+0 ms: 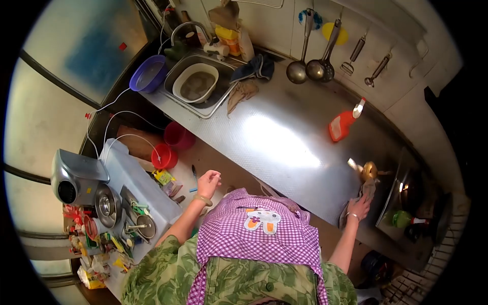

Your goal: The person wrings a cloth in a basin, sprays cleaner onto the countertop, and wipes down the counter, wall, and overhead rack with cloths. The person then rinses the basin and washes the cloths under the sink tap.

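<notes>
My right hand (359,206) presses a greyish-brown cloth (368,189) onto the metal countertop (244,129), near its right end. Just beyond the cloth sits a small brass-coloured object (369,171), with a pale item lying beside it. Farther back on the counter is a red spray bottle (341,126) with a white nozzle. My left hand (209,183) hangs in front of the counter's edge, away from any object, its fingers curled together with nothing visible in them.
A sink (222,91) holding a white basin (178,84) is at the back left, beside a purple basin (149,74) and cloths (254,68). Ladles (296,72) hang on the wall. A stove (401,198) stands right; red buckets (163,156) and a cluttered side table (137,175) stand left.
</notes>
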A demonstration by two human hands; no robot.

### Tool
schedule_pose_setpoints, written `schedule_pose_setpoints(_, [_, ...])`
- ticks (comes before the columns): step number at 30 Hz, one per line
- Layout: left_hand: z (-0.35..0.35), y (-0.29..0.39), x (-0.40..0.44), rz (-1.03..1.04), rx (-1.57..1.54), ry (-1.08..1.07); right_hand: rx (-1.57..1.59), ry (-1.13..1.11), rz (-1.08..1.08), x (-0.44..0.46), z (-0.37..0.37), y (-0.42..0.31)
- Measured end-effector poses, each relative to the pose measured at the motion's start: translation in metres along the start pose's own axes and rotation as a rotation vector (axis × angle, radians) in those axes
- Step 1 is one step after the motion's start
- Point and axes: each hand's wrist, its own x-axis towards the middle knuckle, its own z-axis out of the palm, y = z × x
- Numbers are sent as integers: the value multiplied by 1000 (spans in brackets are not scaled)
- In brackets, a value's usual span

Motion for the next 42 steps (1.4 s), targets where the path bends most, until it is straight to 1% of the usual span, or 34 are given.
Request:
schedule_pose_setpoints(3, [-15, -4, 29, 36, -16, -40, -63, -134, 235, -36, -10, -13])
schedule_pose_setpoints(6, [-48, -8, 43, 19, -73, -10, -55, -205, 259, -21, -10, -30])
schedule_pose_setpoints(8, [-78, -19, 49, -28, -168, 26, 229, -135, 46, -7, 7, -45])
schedule_pose_setpoints(9, [-95, -30, 51, -17, -165, 42, 368, -109, -52, -7, 1, -62])
schedule_pose_setpoints(10, [-112, -44, 52, -44, -166, 75, 831, -146, -57, -1, 4, -87])
schedule_pose_setpoints(12, [-141, -47, 46, -69, -133, 143, 1229, -401, 56, -2, -45, -173])
schedule_pose_setpoints(13, [-151, -50, 50, -91, -159, 156, 1372, -505, 82, -3, -67, -219])
schedule_pose_setpoints(15, [-171, -59, 57, -138, -203, 180, 1548, -647, 17, -5, -90, -306])
schedule_pose_setpoints(16, [-176, -57, 63, -93, -189, 166, 1660, -787, -102, 9, -70, -331])
schedule_pose_setpoints(17, [-180, -52, 70, -53, -174, 153, 1730, -813, -20, 3, -73, -367])
schedule_pose_setpoints(18, [-185, -45, 75, -15, -156, 146, 1769, -894, 92, -11, -96, -408])
schedule_pose_setpoints(20, [-186, -8, 90, 139, -51, 167, 1848, -1091, 33, -22, -97, -469])
schedule_pose_setpoints(22, [-187, 27, 109, 367, 51, 153, 1898, -1317, 10, -38, -99, -520])
schedule_pose_setpoints(24, [-194, 69, 129, 523, 384, 140, 1826, -1366, -29, -44, -56, -550])
schedule_pose_setpoints(26, [-190, 95, 150, 610, 419, 122, 1801, -1505, -58, -55, -54, -580])
schedule_pose_setpoints(27, [-186, 104, 158, 614, 406, 108, 1809, -1620, -63, -73, -84, -603])
schedule_pose_setpoints(28, [-181, 108, 169, 670, 404, 137, 1817, -1732, -65, -86, -106, -622])
schedule_pose_setpoints(29, [-176, 112, 181, 725, 404, 166, 1766, -1809, -67, -87, -112, -633])
schedule_pose_setpoints(32, [-181, 114, 210, 160, 6, -414, 1743, -1886, -162, -75, -102, -662])
schedule_pose_setpoints(33, [-173, 112, 210, 199, -156, -305, 1789, -1872, -172, -71, -110, -670])
schedule_pose_setpoints(35, [-171, 121, 218, 69, -298, -316, 1816, -1893, -174, -52, -105, -682])
schedule_pose_setpoints(36, [-169, 130, 221, 1, -369, -323, 1831, -1899, -169, -45, -102, -685])
schedule_pose_setpoints(37, [-172, 140, 227, -173, -605, -417, 1841, -1934, -175, -37, -101, -684])
schedule_pose_setpoints(40, [-165, 187, 241, -186, -1023, -451, 1926, -1966, -93, -25, -83, -685])
schedule_pose_setpoints(41, [-161, 196, 251, -149, -1075, -482, 1821, -1935, -99, -21, -83, -682])
schedule_pose_setpoints(42, [-158, 201, 260, -189, -1102, -484, 1745, -1866, -129, -20, -82, -681])
